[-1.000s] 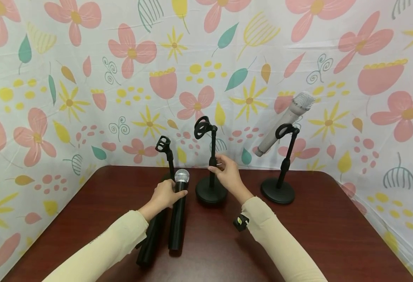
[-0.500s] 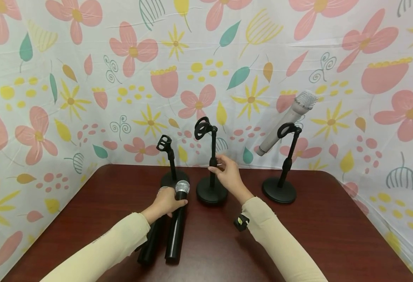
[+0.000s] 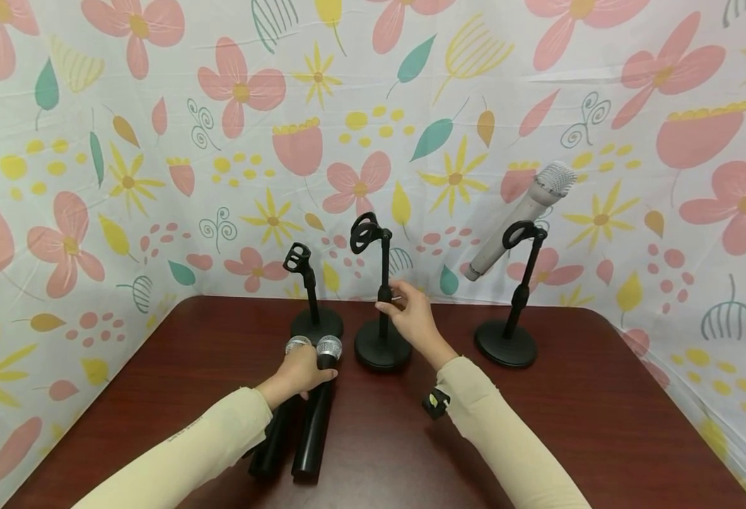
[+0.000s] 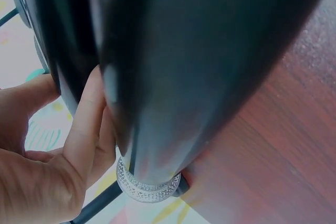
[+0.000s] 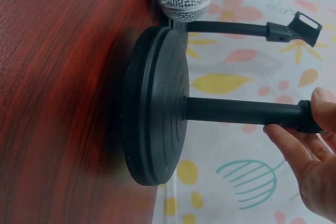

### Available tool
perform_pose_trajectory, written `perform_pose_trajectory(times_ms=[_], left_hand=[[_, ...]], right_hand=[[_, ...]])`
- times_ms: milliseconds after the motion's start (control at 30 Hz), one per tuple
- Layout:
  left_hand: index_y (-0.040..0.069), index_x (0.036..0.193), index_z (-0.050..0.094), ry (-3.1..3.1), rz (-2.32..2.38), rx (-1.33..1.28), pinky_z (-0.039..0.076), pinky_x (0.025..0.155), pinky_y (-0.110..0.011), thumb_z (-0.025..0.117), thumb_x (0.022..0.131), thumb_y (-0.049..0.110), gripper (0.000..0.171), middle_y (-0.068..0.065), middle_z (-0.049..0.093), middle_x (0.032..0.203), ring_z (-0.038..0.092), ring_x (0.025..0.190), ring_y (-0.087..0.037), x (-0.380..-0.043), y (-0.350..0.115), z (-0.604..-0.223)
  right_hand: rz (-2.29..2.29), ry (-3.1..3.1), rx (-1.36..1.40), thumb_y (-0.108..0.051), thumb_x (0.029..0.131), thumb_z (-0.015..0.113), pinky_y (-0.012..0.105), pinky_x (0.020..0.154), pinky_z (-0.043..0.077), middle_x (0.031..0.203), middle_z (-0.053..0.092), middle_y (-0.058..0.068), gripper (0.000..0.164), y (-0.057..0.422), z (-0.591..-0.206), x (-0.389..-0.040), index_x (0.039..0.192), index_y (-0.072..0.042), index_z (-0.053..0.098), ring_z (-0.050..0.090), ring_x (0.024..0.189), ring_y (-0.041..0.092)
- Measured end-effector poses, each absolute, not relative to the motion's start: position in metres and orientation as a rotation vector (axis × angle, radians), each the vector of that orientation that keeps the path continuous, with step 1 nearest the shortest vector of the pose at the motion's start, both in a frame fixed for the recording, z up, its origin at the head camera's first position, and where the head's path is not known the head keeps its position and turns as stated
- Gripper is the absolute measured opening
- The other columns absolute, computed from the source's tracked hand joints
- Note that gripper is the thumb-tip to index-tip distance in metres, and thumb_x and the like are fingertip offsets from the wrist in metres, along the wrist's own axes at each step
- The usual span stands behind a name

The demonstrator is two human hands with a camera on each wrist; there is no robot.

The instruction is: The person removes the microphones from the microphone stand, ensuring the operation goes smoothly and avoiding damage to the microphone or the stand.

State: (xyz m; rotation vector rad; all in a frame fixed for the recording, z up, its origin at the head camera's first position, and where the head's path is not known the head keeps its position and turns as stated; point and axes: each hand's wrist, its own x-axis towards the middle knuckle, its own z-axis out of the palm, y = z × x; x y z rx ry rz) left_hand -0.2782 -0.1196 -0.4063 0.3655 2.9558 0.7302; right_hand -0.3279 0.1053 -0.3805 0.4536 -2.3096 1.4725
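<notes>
Fingers of the left hand [image 3: 298, 371] pinch a black microphone [image 3: 315, 428]. Those of the right hand [image 3: 414, 317] pinch the middle stand [image 3: 384, 322], near the bench [image 3: 627, 424]'s far edge.

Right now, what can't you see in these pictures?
Head view: left hand hides parts of the left black microphone and the right black microphone.
Left wrist view: top edge cuts off both.
Right wrist view: right edge cuts off the top of the middle stand and part of the right hand.
Head view: marks on the left sleeve are too small to read.
</notes>
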Motion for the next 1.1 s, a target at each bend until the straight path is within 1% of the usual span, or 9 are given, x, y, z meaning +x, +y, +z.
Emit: perform_pose_trajectory(times_ms=[100, 200, 333, 467, 700, 767, 833, 933, 1100], left_hand=[[0.002, 0.067, 0.054, 2.967, 0.697, 0.360, 0.055, 0.076, -0.035, 0.074, 0.086, 0.027, 0.036, -0.010, 0.055, 0.051, 0.060, 0.037, -0.016, -0.2767, -0.1192, -0.4058], [-0.001, 0.074, 0.055, 2.977, 0.676, 0.349, 0.051, 0.087, -0.038, 0.074, 0.086, 0.027, 0.036, -0.011, 0.056, 0.054, 0.059, 0.037, -0.016, -0.2756, -0.1184, -0.4049], [-0.004, 0.085, 0.054, 2.984, 0.671, 0.334, 0.053, 0.084, -0.037, 0.074, 0.086, 0.027, 0.037, -0.013, 0.057, 0.057, 0.059, 0.037, -0.017, -0.2743, -0.1175, -0.4043], [-0.005, 0.086, 0.054, 2.994, 0.651, 0.334, 0.052, 0.086, -0.039, 0.073, 0.086, 0.026, 0.036, -0.012, 0.056, 0.056, 0.059, 0.037, -0.017, -0.2735, -0.1178, -0.4044], [0.000, 0.074, 0.054, 3.002, 0.641, 0.336, 0.055, 0.076, -0.038, 0.073, 0.086, 0.028, 0.036, -0.011, 0.054, 0.056, 0.058, 0.036, -0.016, -0.2743, -0.1179, -0.4042], [0.002, 0.070, 0.053, 3.008, 0.623, 0.348, 0.055, 0.077, -0.038, 0.073, 0.087, 0.028, 0.037, -0.009, 0.053, 0.054, 0.058, 0.036, -0.015, -0.2746, -0.1181, -0.4045], [0.003, 0.065, 0.053, 3.006, 0.609, 0.353, 0.053, 0.083, -0.041, 0.072, 0.087, 0.028, 0.039, -0.008, 0.053, 0.052, 0.057, 0.036, -0.015, -0.2745, -0.1180, -0.4048], [0.003, 0.065, 0.052, 3.014, 0.587, 0.373, 0.052, 0.086, -0.041, 0.072, 0.087, 0.028, 0.039, -0.010, 0.055, 0.053, 0.058, 0.036, -0.016, -0.2742, -0.1187, -0.4047], [0.000, 0.070, 0.055, 3.028, 0.571, 0.407, 0.055, 0.068, -0.034, 0.073, 0.086, 0.026, 0.036, -0.016, 0.058, 0.064, 0.058, 0.036, -0.017, -0.2747, -0.1196, -0.4019]], right_hand=[[1.470, -2.318, 0.452, -0.007, 0.087, 0.071, 0.043, 0.075, 0.055, 0.101, 0.067, 0.015, 0.038, 0.1052, -0.3800, -0.3278, 0.123, 0.000, 0.060, 0.067, 0.093, 0.032], [1.467, -2.321, 0.451, -0.006, 0.086, 0.071, 0.044, 0.076, 0.055, 0.102, 0.067, 0.015, 0.039, 0.1052, -0.3795, -0.3278, 0.123, 0.000, 0.060, 0.067, 0.094, 0.032], [1.465, -2.314, 0.453, -0.006, 0.086, 0.072, 0.044, 0.077, 0.054, 0.101, 0.067, 0.015, 0.039, 0.1050, -0.3799, -0.3282, 0.122, 0.000, 0.060, 0.067, 0.093, 0.032], [1.462, -2.304, 0.462, -0.006, 0.085, 0.072, 0.043, 0.076, 0.055, 0.099, 0.067, 0.015, 0.038, 0.1038, -0.3808, -0.3285, 0.121, 0.000, 0.061, 0.068, 0.091, 0.031], [1.480, -2.305, 0.454, -0.005, 0.085, 0.072, 0.044, 0.079, 0.054, 0.101, 0.067, 0.016, 0.039, 0.1027, -0.3827, -0.3290, 0.122, 0.001, 0.061, 0.067, 0.092, 0.032], [1.483, -2.308, 0.453, -0.005, 0.086, 0.072, 0.044, 0.080, 0.054, 0.102, 0.067, 0.016, 0.039, 0.1026, -0.3835, -0.3295, 0.122, 0.001, 0.060, 0.067, 0.092, 0.032], [1.478, -2.310, 0.455, -0.005, 0.086, 0.071, 0.044, 0.080, 0.054, 0.101, 0.067, 0.017, 0.038, 0.1023, -0.3841, -0.3299, 0.122, 0.001, 0.060, 0.067, 0.092, 0.032], [1.464, -2.316, 0.456, -0.006, 0.086, 0.072, 0.044, 0.079, 0.054, 0.101, 0.066, 0.016, 0.038, 0.1015, -0.3849, -0.3307, 0.122, 0.001, 0.061, 0.067, 0.092, 0.031], [1.455, -2.325, 0.457, -0.006, 0.087, 0.071, 0.043, 0.081, 0.054, 0.103, 0.065, 0.017, 0.039, 0.0991, -0.3846, -0.3336, 0.124, 0.001, 0.060, 0.066, 0.096, 0.032]])
